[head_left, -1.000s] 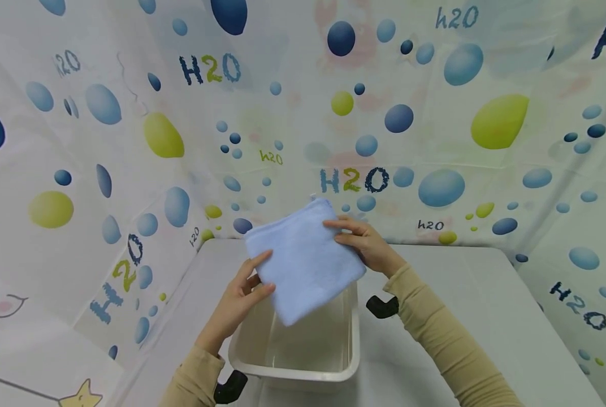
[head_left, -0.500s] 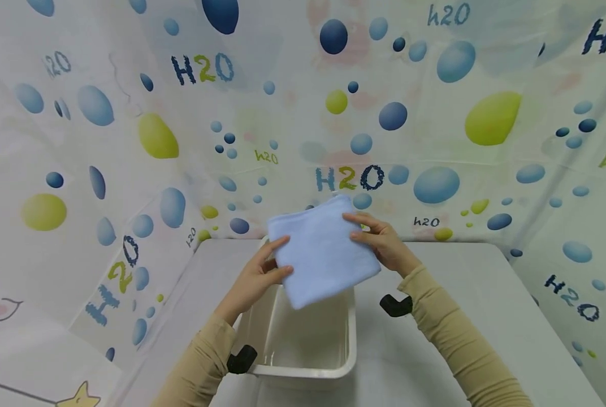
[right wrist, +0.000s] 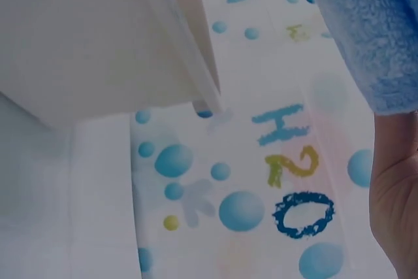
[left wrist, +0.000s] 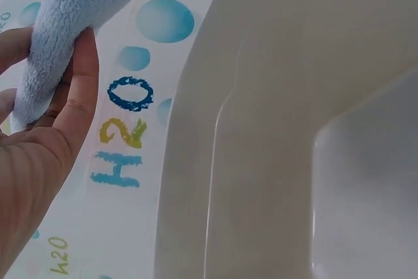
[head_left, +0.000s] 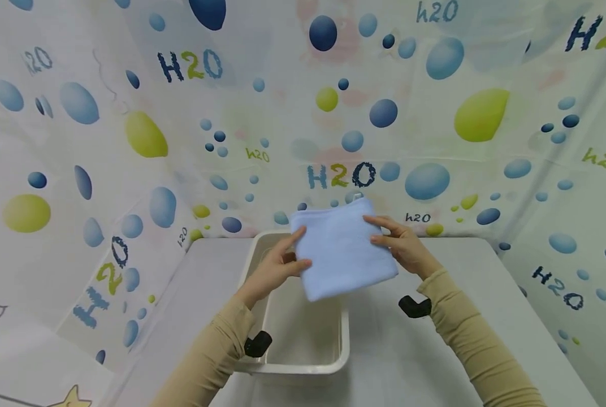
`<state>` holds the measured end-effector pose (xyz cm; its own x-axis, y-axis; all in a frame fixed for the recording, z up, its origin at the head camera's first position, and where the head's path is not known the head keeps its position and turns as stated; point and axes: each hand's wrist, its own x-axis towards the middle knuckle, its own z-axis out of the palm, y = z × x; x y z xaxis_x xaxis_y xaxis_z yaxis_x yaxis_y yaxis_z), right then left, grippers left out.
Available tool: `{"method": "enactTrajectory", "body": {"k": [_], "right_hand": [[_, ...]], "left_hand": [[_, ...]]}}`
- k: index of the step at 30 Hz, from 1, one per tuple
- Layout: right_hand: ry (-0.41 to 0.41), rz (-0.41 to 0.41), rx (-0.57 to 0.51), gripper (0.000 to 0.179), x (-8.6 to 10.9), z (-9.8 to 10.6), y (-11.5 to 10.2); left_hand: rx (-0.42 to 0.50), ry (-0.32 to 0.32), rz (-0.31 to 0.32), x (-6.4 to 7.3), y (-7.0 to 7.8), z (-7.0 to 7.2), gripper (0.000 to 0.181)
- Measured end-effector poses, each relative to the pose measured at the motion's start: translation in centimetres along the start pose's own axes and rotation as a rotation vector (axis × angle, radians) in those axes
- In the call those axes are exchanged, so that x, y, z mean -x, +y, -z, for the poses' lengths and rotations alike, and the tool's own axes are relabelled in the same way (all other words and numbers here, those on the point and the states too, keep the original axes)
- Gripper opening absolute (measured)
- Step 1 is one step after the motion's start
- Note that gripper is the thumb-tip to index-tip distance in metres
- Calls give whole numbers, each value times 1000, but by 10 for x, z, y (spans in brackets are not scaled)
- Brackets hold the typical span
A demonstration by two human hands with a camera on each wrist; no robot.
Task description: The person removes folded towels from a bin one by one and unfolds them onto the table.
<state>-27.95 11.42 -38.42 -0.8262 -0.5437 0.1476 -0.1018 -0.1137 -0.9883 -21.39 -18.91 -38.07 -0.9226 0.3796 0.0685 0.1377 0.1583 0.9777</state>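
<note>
A folded light blue fluffy towel (head_left: 341,249) is held up in the air between both hands, its lower edge sloping slightly. My left hand (head_left: 275,268) grips its left edge, thumb in front. In the left wrist view the towel's thick edge (left wrist: 85,4) lies between the thumb and fingers. My right hand (head_left: 407,246) holds the right side, with fingers on the front face. In the right wrist view that hand (right wrist: 400,187) shows only partly below the towel (right wrist: 366,37). Beneath the towel, an off-white plastic basin (head_left: 303,368) stands on the table, its far right part hidden.
The table has a white cover (head_left: 410,350). Behind and beside it hangs a white curtain (head_left: 282,124) printed with bubbles and "H2O". A black curved piece (head_left: 415,307) sits by the right wrist and another (head_left: 258,343) by the left.
Both hands have carried the towel to the right relative to the basin, and the towel has turned a little more level. The head view has shifted slightly too.
</note>
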Motion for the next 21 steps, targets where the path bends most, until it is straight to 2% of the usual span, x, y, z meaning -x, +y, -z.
{"method": "enactTrajectory", "body": {"k": [8,13,21], "right_hand": [[37,13,22,49,16,24,-1],[78,-21,63,49,28,39,1],[109,-39,64,50,47,59,2]], "left_hand": [[6,-36,19,-24,0,-18,77],[-29,-74,25,-37,0,-34,77],[-94,-107,35,-53,1,-56,78]]}}
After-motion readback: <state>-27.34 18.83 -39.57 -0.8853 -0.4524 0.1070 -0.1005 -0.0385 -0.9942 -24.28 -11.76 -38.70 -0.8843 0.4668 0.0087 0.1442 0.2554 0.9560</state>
